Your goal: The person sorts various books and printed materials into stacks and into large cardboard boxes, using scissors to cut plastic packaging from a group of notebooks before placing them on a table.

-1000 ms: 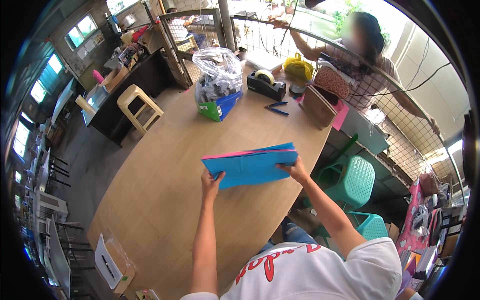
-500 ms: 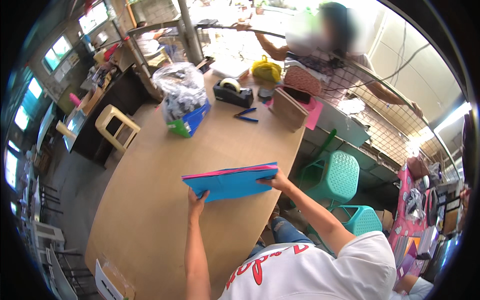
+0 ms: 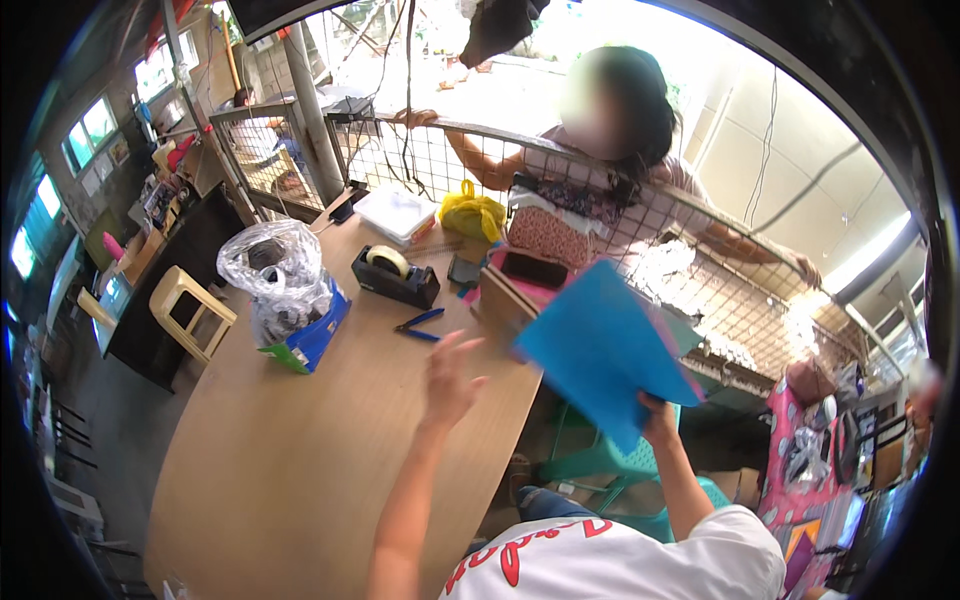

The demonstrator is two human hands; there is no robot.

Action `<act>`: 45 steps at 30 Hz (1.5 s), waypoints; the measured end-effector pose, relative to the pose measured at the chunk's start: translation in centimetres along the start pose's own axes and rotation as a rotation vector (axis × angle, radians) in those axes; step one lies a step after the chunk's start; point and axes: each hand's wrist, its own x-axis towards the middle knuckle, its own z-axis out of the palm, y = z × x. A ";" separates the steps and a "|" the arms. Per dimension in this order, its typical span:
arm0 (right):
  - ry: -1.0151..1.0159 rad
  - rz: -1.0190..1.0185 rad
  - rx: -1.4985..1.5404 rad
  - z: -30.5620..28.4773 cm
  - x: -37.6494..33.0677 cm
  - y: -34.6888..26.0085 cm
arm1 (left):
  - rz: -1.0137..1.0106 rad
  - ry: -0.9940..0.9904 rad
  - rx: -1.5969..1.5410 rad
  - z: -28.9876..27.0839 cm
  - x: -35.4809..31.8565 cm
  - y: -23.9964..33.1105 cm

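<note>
My right hand [image 3: 657, 416] grips a stack of blue and pink sheets [image 3: 600, 350] by its lower right corner. The stack tilts in the air past the table's right edge, blue face toward me, a pink edge showing on its right. My left hand [image 3: 452, 382] is raised over the table [image 3: 330, 450], fingers apart, holding nothing. Closest to it lie small blue-handled pliers [image 3: 420, 323]. A black tape dispenser [image 3: 397, 278] stands beyond them. A brown board-like block [image 3: 505, 298] stands just left of the sheets, partly blurred.
A blue and green box [image 3: 315, 335] holding a clear plastic bag [image 3: 275, 275] stands left. Farther back are a clear container [image 3: 396, 212], a yellow bag [image 3: 472, 212] and a dark phone [image 3: 535, 268]. Another person leans over the mesh railing [image 3: 700, 265]. Green stools [image 3: 600, 455] stand at right.
My left hand has let go of the sheets and moved up and right. My right hand has swung them rightward off the table. The view has shifted; the person behind the railing leans differently.
</note>
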 end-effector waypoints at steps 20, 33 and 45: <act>0.257 0.163 -0.037 -14.1 9.1 -6.5 | 0.092 -0.474 0.467 3.1 7.9 1.7; 0.377 0.205 -0.092 -19.5 4.3 -5.9 | -1.739 0.284 -0.495 24.8 16.7 0.7; -0.007 0.737 -0.406 -10.4 13.8 1.9 | -1.409 0.489 -1.211 25.4 23.0 1.1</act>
